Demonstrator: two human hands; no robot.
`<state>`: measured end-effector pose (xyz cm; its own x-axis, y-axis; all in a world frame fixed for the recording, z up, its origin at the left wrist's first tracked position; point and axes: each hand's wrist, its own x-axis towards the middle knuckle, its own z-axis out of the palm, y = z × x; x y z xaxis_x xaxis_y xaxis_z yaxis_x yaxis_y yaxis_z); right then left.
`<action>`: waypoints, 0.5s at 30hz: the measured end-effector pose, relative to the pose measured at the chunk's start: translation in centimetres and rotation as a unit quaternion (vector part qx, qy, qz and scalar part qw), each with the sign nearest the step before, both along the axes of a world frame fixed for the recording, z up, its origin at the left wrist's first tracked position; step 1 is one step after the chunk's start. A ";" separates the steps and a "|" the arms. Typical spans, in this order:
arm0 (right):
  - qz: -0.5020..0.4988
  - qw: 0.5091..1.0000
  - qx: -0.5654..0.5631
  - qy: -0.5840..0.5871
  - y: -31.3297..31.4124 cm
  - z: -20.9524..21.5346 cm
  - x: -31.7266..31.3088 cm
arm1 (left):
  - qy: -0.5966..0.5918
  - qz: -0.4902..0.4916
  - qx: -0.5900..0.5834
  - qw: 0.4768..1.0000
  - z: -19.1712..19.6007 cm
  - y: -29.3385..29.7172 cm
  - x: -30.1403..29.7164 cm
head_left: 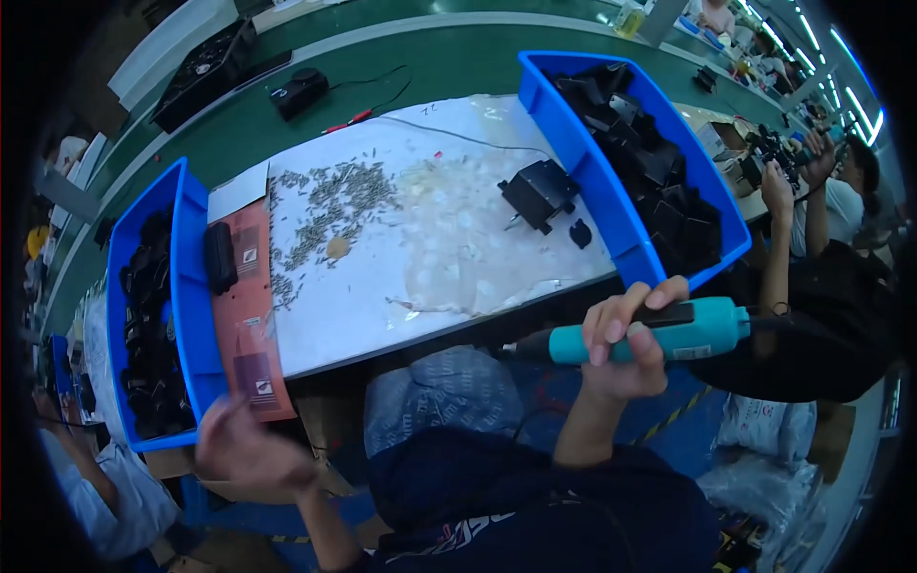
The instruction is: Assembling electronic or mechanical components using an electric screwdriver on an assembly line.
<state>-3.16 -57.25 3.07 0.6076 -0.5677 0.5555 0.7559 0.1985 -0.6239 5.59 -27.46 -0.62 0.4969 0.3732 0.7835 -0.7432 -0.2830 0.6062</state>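
Observation:
My right hand [626,339] is wrapped round a teal electric screwdriver [702,329], held off the table's front edge with its bit pointing left. Low on the left, my left hand [250,447] is smeared by motion beside the near corner of the left blue bin [202,315]; I cannot make out its fingers. On the white work surface [344,329] lies a black boxy housing [540,194], with a small black piece [580,233] beside it. Many small screws [334,205] are scattered over the left half, around a round tan piece [338,248].
A right blue bin [621,215] holds black plastic parts [659,162]; the left one holds black parts too. A black case [220,258] rests on an orange sheet [250,315]. Behind are a black device with wires [299,93] and a black tray [205,72]. Another person [812,325] works at right.

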 end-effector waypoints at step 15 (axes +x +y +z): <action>-0.073 0.994 0.056 0.066 -1.6 -2.1 -5.5 | 0.160 -0.356 0.404 0.828 -0.1 -27.3 8.3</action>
<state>-8.65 -58.89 0.95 0.5780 -0.7087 0.4045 0.6940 0.1663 -0.7005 13.89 -54.72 -0.74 0.5965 -0.6840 0.4200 -0.7337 -0.2524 0.6309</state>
